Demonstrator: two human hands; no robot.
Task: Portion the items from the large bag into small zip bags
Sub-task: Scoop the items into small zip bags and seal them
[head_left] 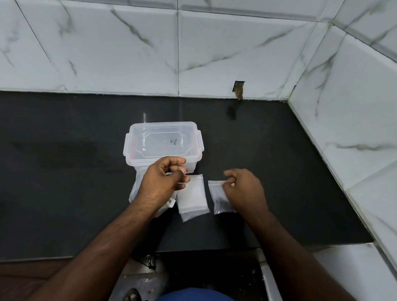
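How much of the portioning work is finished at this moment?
Done: nothing shows clearly as sealed and set aside. In hand: the right hand pinches the top of a small zip bag with dark contents; the left hand pinches something at a stack of small bags. Left: those bags look empty.

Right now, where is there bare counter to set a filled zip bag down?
Free: dark counter left of the lidded container, and right of the right hand toward the tiled wall. Crowded: in front of the container, around both small bags.
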